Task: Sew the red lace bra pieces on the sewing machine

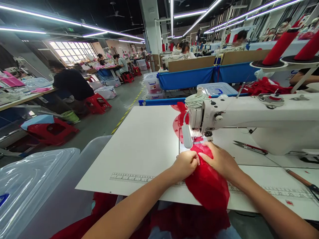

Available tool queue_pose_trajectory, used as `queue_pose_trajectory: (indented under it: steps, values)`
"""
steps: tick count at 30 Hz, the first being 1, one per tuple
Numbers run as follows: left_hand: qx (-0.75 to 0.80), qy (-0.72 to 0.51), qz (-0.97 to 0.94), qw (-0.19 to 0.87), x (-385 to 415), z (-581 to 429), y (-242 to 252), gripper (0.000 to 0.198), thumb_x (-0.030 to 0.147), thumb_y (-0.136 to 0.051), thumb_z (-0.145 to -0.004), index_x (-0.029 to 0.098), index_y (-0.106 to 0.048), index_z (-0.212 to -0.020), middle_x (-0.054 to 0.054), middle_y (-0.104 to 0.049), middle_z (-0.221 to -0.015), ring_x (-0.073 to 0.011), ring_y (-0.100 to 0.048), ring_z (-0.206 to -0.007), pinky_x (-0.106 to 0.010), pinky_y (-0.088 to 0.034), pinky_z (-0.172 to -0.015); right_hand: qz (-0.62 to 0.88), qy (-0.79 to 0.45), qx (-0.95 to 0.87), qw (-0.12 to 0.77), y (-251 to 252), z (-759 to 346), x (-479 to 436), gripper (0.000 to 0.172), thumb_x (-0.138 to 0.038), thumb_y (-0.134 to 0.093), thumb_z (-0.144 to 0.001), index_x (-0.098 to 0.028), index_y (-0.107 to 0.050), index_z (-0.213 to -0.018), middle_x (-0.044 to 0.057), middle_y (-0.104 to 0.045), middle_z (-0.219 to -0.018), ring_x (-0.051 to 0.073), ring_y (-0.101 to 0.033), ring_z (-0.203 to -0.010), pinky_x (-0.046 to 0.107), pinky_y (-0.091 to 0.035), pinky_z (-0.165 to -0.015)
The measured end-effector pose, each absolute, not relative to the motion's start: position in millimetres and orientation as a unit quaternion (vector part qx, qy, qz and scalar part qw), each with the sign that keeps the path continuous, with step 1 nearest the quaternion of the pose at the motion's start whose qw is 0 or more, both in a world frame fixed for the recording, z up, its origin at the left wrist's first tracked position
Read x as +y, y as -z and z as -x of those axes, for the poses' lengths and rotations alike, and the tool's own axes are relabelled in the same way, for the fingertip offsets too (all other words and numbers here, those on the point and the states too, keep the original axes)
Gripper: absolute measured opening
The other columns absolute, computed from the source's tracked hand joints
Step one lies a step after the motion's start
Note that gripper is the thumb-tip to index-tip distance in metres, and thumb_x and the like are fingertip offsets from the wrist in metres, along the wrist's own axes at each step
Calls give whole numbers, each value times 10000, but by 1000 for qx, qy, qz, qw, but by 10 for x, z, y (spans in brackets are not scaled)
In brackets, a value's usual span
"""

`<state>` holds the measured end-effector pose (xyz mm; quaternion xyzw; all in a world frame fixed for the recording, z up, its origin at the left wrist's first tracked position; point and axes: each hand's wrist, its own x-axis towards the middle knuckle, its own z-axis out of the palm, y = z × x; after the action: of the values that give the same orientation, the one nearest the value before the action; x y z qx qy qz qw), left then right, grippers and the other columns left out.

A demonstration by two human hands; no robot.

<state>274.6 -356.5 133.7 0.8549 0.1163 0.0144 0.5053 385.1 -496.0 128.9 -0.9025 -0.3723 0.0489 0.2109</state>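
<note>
A sheer red fabric piece (209, 186) lies under the needle area of a white sewing machine (234, 111) and hangs over the table's front edge. My left hand (186, 163) is closed in a pinch on the fabric's left edge, just in front of the presser foot. On the right side of the fabric, my right hand (219, 161) lies with thumb and fingers apart, pressing it near the needle. More red fabric (178, 124) rests behind the needle, beside a small white lamp (186, 135). The presser foot is partly hidden.
Thread snips (250, 147) and a wooden-handled tool (300, 178) lie right on the white table (139, 142). Clear plastic bins (37, 186) stand at the left. Red thread cones (280, 48) rise at the upper right. People sit at other tables.
</note>
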Motion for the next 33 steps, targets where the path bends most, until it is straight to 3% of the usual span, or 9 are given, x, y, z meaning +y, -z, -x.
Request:
queue_pose_trajectory:
  steps: [4,7,10,14,20,23,26,29,33]
  values:
    - [141,-55,-877,456,-3602,-2777,-1336,304,105,-583,-675,210,-325,-554,51,-403,-557,-117,-372,-553,-258,-273,-519,907,6,-359,222,-1278,-3912,-4975,243,-162,-394,-864,-190,-579,-1019,136,-671,-1001,275,-640,-823,339,-426,-608]
    - [139,-65,-884,441,-3628,-2794,-1312,321,62,-544,-675,212,-280,-572,59,-355,-559,-115,-309,-550,-270,-233,-529,879,38,-400,258,-1301,-3856,-4981,240,-145,-343,-879,-184,-569,-949,153,-632,-979,280,-615,-902,375,-469,-688]
    - [125,-56,-885,446,-3634,-2779,-1314,294,63,-522,-708,212,-293,-601,59,-392,-583,-111,-354,-566,-252,-274,-539,824,12,-479,303,-1270,-3716,-4932,194,-187,-355,-907,-221,-545,-888,75,-645,-938,197,-629,-835,316,-521,-718]
    - [135,-47,-887,439,-3541,-2714,-1365,207,86,-464,-761,221,-331,-680,63,-422,-603,-111,-424,-564,-220,-358,-524,793,4,-508,336,-1152,-3671,-4876,249,-234,-318,-956,-205,-549,-1044,76,-671,-1003,176,-665,-858,307,-566,-746]
    - [191,-106,-925,310,-3212,-2745,-1391,218,23,-451,-673,216,-353,-646,17,-441,-664,-142,-448,-600,-258,-372,-559,779,27,-556,289,-1031,-3820,-4918,366,-147,-382,-866,-173,-634,-1131,139,-638,-1255,254,-653,-1045,407,-580,-842]
    - [187,-149,-941,241,-3179,-2793,-1379,195,41,-444,-723,221,-379,-690,-23,-465,-741,-183,-473,-679,-299,-408,-608,782,68,-578,224,-993,-3829,-4933,439,-77,-385,-820,-141,-640,-1172,143,-630,-1290,257,-655,-1060,405,-588,-851]
    - [108,-155,-961,204,-3257,-2801,-1363,121,111,-423,-818,216,-453,-765,-52,-521,-827,-203,-509,-751,-326,-459,-670,783,93,-583,195,-954,-3831,-4932,469,-47,-398,-801,-138,-631,-1198,126,-640,-1287,240,-653,-1078,387,-582,-886]
    - [-22,-120,-981,151,-3314,-2783,-1314,94,220,-448,-877,207,-509,-806,-45,-558,-826,-179,-501,-655,-302,-469,-594,778,88,-584,212,-930,-3848,-4928,466,-50,-408,-812,-140,-618,-1218,120,-650,-1272,228,-646,-1095,388,-566,-925]
    - [-75,-125,-987,65,-3281,-2775,-1215,154,183,-398,-902,184,-526,-816,-80,-591,-839,-190,-536,-654,-303,-478,-538,774,85,-591,210,-937,-3866,-4939,430,-32,-393,-815,-145,-632,-1154,105,-640,-1291,231,-639,-1105,404,-557,-936]
